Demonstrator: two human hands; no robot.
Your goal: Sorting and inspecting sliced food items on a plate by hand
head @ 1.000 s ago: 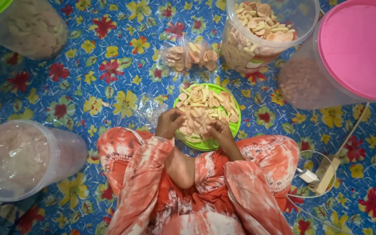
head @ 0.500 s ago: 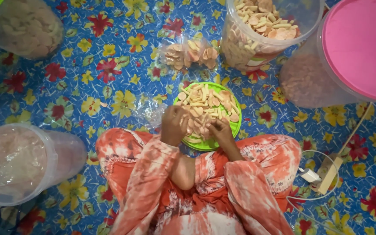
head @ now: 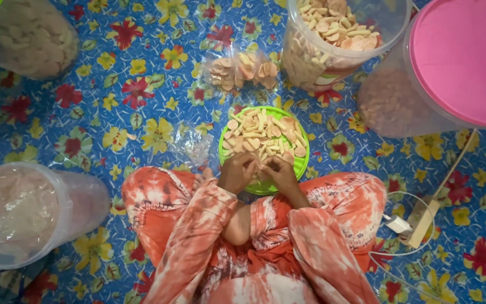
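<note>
Crackers [head: 265,135] on green plate [head: 302,163] | touching both hands' fingers [head: 248,164]

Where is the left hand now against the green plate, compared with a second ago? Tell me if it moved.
Yes. The left hand has shifted rightward along the green plate's near rim, meeting the right hand over the crackers.

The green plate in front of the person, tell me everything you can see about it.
The green plate is round, bright lime green and looks like plastic. It lies flat on the blue flowered floor covering, just ahead of the person's knees. It is heaped with pale crackers, some round and some stick-shaped, which hide most of its surface, so only the rim shows. The left hand and the right hand meet over its near edge, fingers among the crackers. A crumpled clear bag lies just to its left.
</note>
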